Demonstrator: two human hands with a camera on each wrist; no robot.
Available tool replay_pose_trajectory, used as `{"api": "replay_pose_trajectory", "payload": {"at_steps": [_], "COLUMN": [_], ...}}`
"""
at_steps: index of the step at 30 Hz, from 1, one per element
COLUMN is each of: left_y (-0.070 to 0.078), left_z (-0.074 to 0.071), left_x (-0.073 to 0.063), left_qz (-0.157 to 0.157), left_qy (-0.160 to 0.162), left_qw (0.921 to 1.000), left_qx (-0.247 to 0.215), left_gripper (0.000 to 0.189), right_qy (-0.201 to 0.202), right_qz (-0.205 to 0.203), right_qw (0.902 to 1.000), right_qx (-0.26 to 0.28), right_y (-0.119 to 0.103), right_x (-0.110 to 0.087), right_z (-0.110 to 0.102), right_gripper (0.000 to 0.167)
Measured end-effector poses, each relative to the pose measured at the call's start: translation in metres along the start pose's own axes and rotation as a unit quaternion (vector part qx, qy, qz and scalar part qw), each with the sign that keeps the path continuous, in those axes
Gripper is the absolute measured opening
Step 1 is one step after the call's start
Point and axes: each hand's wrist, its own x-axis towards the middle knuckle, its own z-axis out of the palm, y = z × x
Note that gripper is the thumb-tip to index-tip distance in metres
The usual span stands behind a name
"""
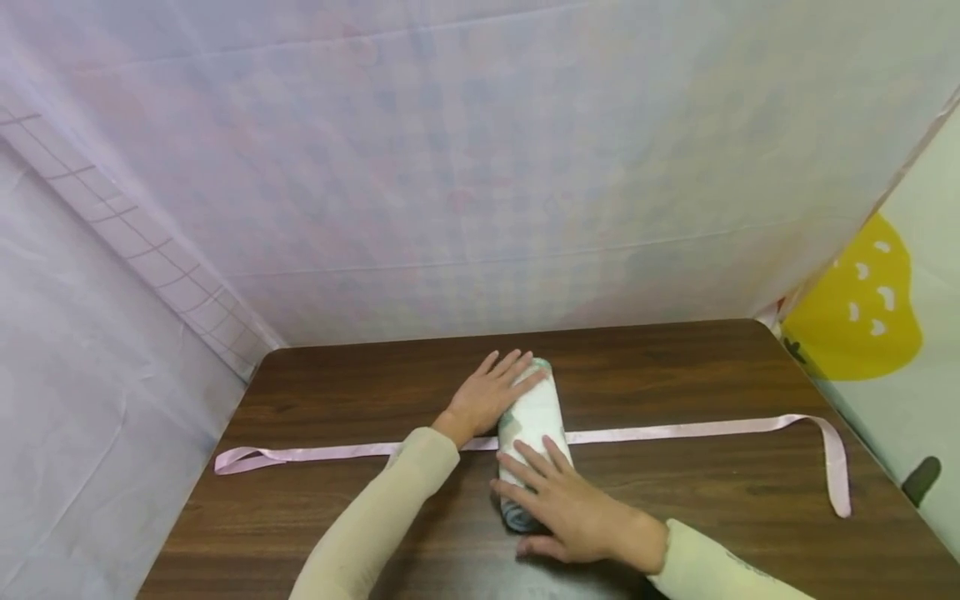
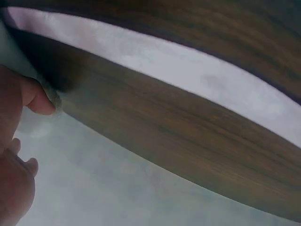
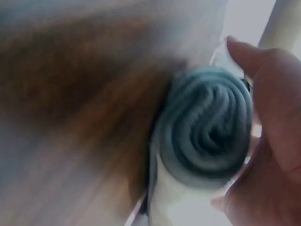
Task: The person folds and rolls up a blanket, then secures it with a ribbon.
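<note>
A rolled-up towel (image 1: 537, 417), white with green patches, lies lengthwise across a pink ribbon (image 1: 667, 432) on the table. Its spiral end (image 3: 211, 125) faces the right wrist camera. My left hand (image 1: 483, 400) rests on the far part of the roll, fingers spread. On the near part lies my right hand (image 1: 573, 508), its fingers also spread and its thumb off to the near side. The ribbon passes under the roll and stretches out to both sides; in the left wrist view a strip of ribbon (image 2: 164, 61) runs beside the left hand (image 2: 16, 155).
The dark wooden table (image 1: 360, 383) has rounded far corners. Behind it hangs a pale patterned curtain (image 1: 480, 208), with a white cloth (image 1: 97, 400) at the left. A yellow printed shape (image 1: 855, 308) shows on the right-hand cloth. The ribbon's right end curls near the table's edge.
</note>
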Motion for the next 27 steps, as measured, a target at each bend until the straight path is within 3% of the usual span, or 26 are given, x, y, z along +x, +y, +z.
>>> {"api": "replay_pose_trajectory", "payload": {"at_steps": [4, 8, 11, 18, 23, 27], "left_y": [-0.009, -0.022, -0.033, -0.064, -0.087, -0.102], "left_z": [-0.003, -0.004, -0.002, 0.017, 0.033, 0.040], "left_x": [-0.008, -0.024, -0.043, -0.102, -0.148, -0.179], "left_qz": [-0.030, -0.070, -0.101, -0.146, -0.149, -0.172], "left_qy": [0.008, 0.008, 0.006, 0.001, 0.011, 0.008], "left_qw": [0.9978, 0.9835, 0.9653, 0.9102, 0.8816, 0.8605], "left_qx": [-0.059, -0.166, -0.241, -0.388, -0.448, -0.480], "left_gripper": [0.083, 0.072, 0.061, 0.043, 0.034, 0.037], "right_qy": [0.052, 0.095, 0.103, 0.116, 0.104, 0.075], "right_qz": [0.001, 0.037, 0.081, 0.171, 0.244, 0.307], "right_qw": [0.9979, 0.9926, 0.9875, 0.9724, 0.9511, 0.9327], "right_qx": [0.039, 0.066, 0.088, 0.109, 0.158, 0.173], "right_y": [0.014, 0.040, 0.062, 0.120, 0.159, 0.182], "right_x": [-0.006, -0.023, -0.043, -0.105, -0.150, -0.181], "right_z": [-0.015, -0.035, -0.047, -0.054, -0.054, -0.054], "right_gripper": [0.076, 0.070, 0.062, 0.041, 0.032, 0.032]}}
